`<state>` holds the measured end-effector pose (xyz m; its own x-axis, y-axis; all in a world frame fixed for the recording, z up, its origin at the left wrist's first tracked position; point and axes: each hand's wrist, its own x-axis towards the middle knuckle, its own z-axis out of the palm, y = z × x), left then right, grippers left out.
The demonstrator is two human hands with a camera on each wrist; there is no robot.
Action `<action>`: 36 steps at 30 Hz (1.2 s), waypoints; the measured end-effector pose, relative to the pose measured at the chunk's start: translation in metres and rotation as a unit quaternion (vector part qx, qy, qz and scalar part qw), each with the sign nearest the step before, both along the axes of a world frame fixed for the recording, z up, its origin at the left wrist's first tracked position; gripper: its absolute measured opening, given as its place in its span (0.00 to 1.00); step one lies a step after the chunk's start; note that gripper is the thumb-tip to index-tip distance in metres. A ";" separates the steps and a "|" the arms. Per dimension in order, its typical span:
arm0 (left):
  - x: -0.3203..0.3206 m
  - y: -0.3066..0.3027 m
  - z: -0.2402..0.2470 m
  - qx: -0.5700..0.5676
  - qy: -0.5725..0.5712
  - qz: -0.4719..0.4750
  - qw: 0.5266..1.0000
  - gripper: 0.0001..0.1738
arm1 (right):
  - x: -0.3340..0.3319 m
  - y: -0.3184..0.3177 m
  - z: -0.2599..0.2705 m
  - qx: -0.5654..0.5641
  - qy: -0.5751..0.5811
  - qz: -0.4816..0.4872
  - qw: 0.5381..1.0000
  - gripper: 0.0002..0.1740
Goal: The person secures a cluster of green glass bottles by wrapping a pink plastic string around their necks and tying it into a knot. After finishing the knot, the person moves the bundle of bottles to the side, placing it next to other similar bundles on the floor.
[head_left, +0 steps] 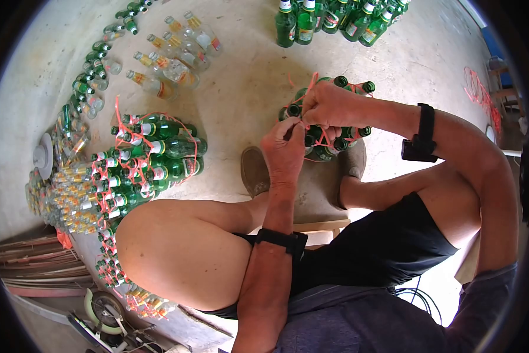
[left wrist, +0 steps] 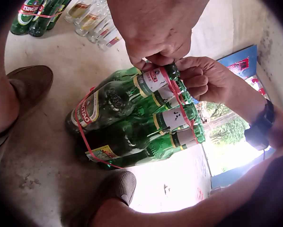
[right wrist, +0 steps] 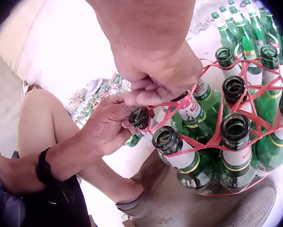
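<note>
A bundle of open-necked green beer bottles (right wrist: 236, 163) stands on the floor between the person's shoes. Red plastic string (right wrist: 198, 144) criss-crosses around the necks, and another loop circles the bottles lower down. Both hands meet at the bundle's edge, beside one bottle's neck. With thumb and fingers the left hand (head_left: 284, 150) pinches the string close to that bottle's mouth. The right hand (head_left: 330, 105) is curled right against it, pinching the string too; its fingertips are partly hidden. A short string end sticks up beside the right hand in the head view.
Tied green bottles (head_left: 164, 147) stand at the left, with clear bottles (head_left: 176, 65) beyond them. More green bottles (head_left: 338, 20) stand at the far side. Loose red string (head_left: 479, 94) lies at the right. Rows of bottles line the left wall near a wheel (head_left: 104, 312).
</note>
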<state>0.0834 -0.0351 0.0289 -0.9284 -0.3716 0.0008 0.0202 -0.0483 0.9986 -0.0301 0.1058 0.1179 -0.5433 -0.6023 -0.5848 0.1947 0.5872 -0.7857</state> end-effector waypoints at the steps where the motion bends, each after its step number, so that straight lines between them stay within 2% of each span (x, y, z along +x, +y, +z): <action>1: 0.000 0.000 -0.001 -0.002 -0.005 -0.001 1.000 0.04 | 0.000 0.000 0.000 -0.002 -0.008 -0.008 1.000 0.09; 26: 0.003 -0.002 -0.005 0.093 -0.046 -0.007 0.995 0.06 | -0.003 -0.004 -0.013 0.007 -0.009 -0.064 0.998 0.12; 32: 0.003 -0.002 -0.008 0.062 -0.028 -0.006 0.998 0.06 | -0.003 -0.001 0.003 0.030 0.017 0.014 0.999 0.11; 36: 0.002 -0.001 -0.009 0.031 -0.008 0.004 0.999 0.06 | -0.004 0.000 0.005 0.012 0.002 0.010 1.000 0.11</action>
<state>0.0856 -0.0360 0.0202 -0.9248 -0.3786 -0.0376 0.0049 -0.1107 0.9938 -0.0341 0.1060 0.1230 -0.5338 -0.5987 -0.5972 0.1792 0.6101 -0.7718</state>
